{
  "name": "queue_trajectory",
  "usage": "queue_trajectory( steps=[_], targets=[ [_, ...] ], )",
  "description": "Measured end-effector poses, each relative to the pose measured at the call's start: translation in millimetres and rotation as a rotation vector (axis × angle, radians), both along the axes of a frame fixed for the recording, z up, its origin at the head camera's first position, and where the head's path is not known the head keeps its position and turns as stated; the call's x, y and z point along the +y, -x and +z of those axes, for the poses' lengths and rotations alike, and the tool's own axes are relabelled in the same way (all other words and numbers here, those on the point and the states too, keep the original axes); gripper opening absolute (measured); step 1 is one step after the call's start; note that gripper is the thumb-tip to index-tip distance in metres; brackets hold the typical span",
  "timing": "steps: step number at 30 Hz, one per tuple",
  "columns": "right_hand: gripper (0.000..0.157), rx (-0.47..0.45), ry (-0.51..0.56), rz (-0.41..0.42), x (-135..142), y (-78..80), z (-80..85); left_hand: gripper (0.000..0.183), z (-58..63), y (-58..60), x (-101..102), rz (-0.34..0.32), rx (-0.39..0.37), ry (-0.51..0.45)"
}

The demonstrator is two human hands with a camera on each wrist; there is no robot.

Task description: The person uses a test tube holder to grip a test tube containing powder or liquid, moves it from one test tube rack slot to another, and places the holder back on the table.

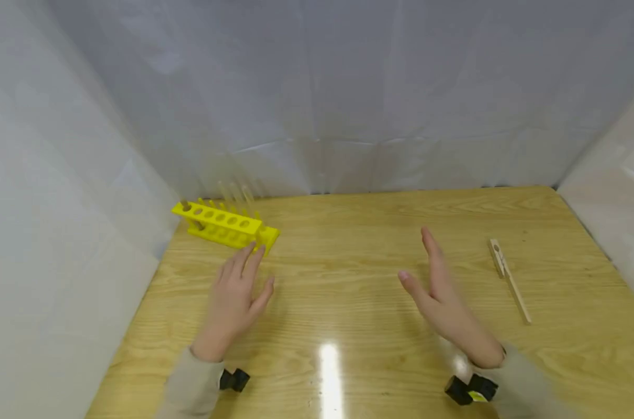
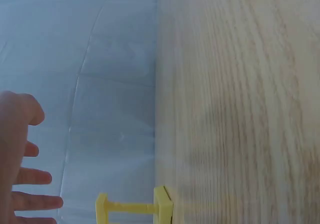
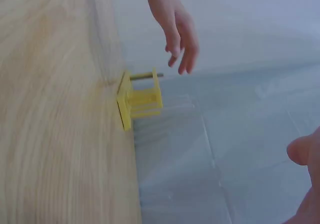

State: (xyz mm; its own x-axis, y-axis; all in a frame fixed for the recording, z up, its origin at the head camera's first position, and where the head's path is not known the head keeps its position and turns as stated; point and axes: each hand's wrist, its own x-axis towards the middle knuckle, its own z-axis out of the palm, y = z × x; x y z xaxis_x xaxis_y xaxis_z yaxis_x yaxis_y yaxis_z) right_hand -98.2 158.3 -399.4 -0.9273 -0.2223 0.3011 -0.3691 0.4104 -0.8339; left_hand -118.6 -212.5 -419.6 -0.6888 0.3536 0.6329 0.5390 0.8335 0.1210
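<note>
A yellow test tube rack (image 1: 217, 226) stands at the back left of the table, with a row of round holes. Clear test tubes (image 1: 247, 195) rise from its rear pegs, and something dark and slender (image 3: 159, 75) passes through its end hole. My left hand (image 1: 233, 299) hovers in front of the rack with spread fingers; its fingertips overlap the rack's near end in the head view. Over the middle right, my right hand (image 1: 445, 305) is held in the air, thumb and fingers apart, holding nothing. To its right lies a wooden test tube clamp (image 1: 513, 288).
The wooden tabletop (image 1: 343, 250) reaches back to a grey plastic sheet (image 1: 348, 87). More sheeting hangs at the left side (image 1: 44, 203) and right side. Each wrist carries a small black camera, and a bright reflection shows at the front middle.
</note>
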Motion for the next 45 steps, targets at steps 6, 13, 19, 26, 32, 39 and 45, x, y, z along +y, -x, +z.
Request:
queue_trajectory(
  steps=[6, 13, 19, 26, 32, 39, 45],
  targets=[
    [0.078, -0.002, 0.092, 0.026, -25, -0.8, -3.0, 0.048, 4.4, 5.6, -16, -0.004, 0.13, -0.096],
    [0.072, -0.028, 0.184, 0.076, -51, -2.9, -5.7, 0.047, 10.4, 8.4, -36, 0.049, 0.195, -0.168],
    [0.071, -0.049, 0.24, 0.117, -73, 0.3, -6.2, 0.047, 17.3, 13.8, -55, 0.108, 0.201, -0.217],
    [0.072, -0.108, 0.294, 0.134, -98, 4.0, -8.2, 0.043, 23.3, 22.9, -79, 0.141, 0.192, -0.292],
    [0.072, -0.136, 0.315, 0.139, -117, 8.3, -13.6, 0.042, 18.5, 38.3, -99, 0.167, 0.162, -0.29],
    [0.073, -0.197, 0.347, 0.132, -134, 12.1, -16.6, 0.039, 9.5, 50.8, -114, 0.215, 0.126, -0.302],
    [0.074, -0.234, 0.351, 0.134, -148, 18.5, -20.9, 0.034, 4.4, 56.6, -122, 0.276, 0.076, -0.362]
  ],
)
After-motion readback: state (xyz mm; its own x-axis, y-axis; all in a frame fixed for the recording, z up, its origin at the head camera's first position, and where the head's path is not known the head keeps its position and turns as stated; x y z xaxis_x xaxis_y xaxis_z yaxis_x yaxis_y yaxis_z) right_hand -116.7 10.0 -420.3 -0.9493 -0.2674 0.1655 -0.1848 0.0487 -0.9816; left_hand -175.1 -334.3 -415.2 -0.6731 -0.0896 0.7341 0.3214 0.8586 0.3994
